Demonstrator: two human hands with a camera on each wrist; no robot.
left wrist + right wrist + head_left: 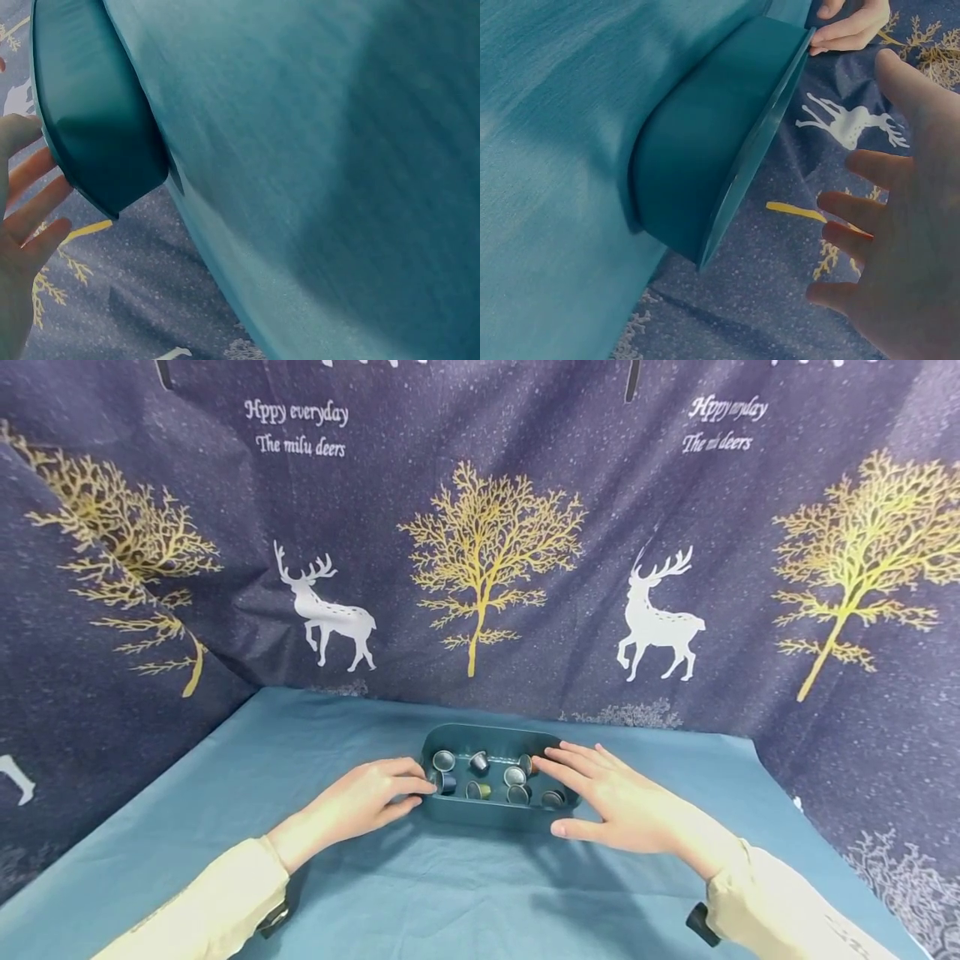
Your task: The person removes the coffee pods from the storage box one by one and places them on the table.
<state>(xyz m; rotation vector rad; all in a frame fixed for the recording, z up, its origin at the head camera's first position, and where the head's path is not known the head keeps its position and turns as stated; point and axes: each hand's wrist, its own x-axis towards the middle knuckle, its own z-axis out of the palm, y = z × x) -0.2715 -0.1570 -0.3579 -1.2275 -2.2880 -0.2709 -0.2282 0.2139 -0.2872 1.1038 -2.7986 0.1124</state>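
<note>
A dark green open box stands on the blue cloth, with several small coffee capsules lying loose inside, some upright and some on their sides. My left hand is at the box's left end, its fairly straight fingertips touching the rim. In the left wrist view, the left fingers reach up against the rim of the box. Over the right end of the box, my right hand hovers with fingers spread and holds nothing. The right wrist view shows that hand apart from the box.
Blue cloth covers the table around the box. Behind it hangs a dark curtain printed with white deer and golden trees. Each sleeve carries a dark strap near the wrist, such as the right strap.
</note>
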